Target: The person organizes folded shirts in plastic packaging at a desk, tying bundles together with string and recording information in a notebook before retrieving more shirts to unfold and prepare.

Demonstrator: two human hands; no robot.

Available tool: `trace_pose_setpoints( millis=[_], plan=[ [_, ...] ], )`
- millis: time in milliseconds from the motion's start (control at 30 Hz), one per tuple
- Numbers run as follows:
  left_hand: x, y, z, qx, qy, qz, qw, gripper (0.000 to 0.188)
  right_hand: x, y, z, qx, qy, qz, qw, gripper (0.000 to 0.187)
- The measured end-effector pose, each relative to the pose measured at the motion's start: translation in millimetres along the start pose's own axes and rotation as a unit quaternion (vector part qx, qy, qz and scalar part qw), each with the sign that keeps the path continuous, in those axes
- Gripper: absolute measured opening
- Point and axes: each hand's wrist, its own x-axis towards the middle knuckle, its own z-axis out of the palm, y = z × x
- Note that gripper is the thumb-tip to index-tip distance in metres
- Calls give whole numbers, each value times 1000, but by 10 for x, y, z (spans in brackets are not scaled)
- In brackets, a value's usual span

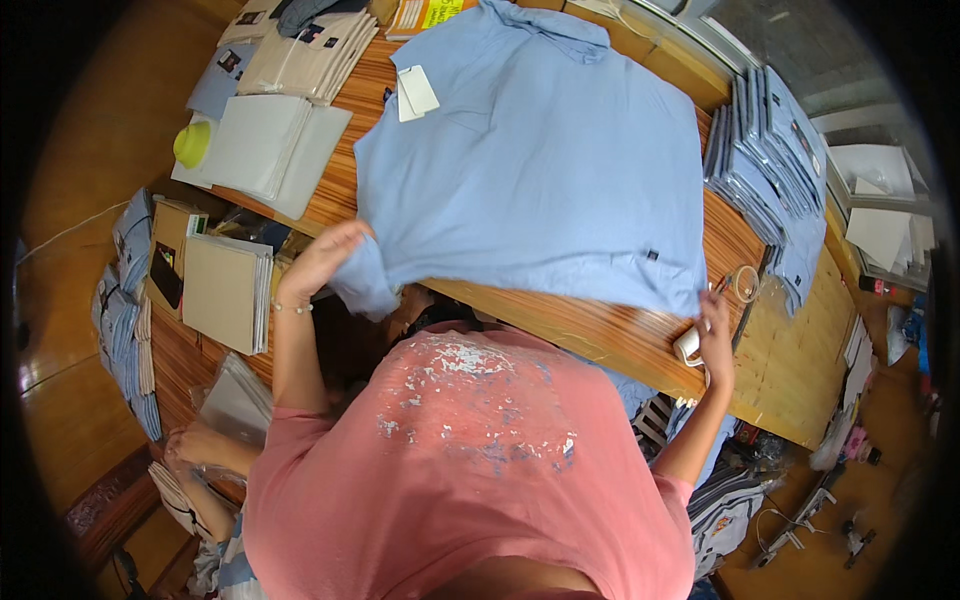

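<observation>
A light blue shirt (540, 170) lies spread on the wood-grain table (345, 165), its collar at the far edge. White hang tags (416, 92) rest on its upper left part. My left hand (325, 258) is closed on the shirt's near left edge, where a bunched fold hangs over the table edge. At the near right corner, my right hand (714, 335) pinches the hem between its fingers. Beside that hand are a white mug-like or roll-shaped item (688, 346) and a roll of clear tape (745, 284).
Folded blue shirts in bags (770, 150) are stacked on the right. Beige folded garments (305, 60), white sheets (262, 145) and a yellow-green round object (192, 144) sit at left. Another person's hand (205, 450) touches clear bags at lower left, near a cardboard stack (225, 295).
</observation>
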Motion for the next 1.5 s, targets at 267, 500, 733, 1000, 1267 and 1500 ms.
trace_pose_setpoints(
  millis=[267,500,733,1000,1267,1500],
  plan=[
    [830,-509,-132,514,232,119,817,37,568,-354,1003,-113,124,-18,986,31],
    [775,-1072,-366,626,301,114,710,52,-195,67,1601,-286,95,76,950,53],
    [1193,-683,-251,546,328,176,751,66,-131,-263,1409,-198,140,55,969,55],
    [1737,-438,-631,502,362,3,786,64,116,-163,1477,-251,50,107,961,57],
    [1350,319,-1478,544,546,76,633,35,296,-111,1219,-219,6,82,972,54],
    [2446,-260,-1039,495,376,226,750,22,1773,-229,1241,-217,134,-74,964,42]
  ],
)
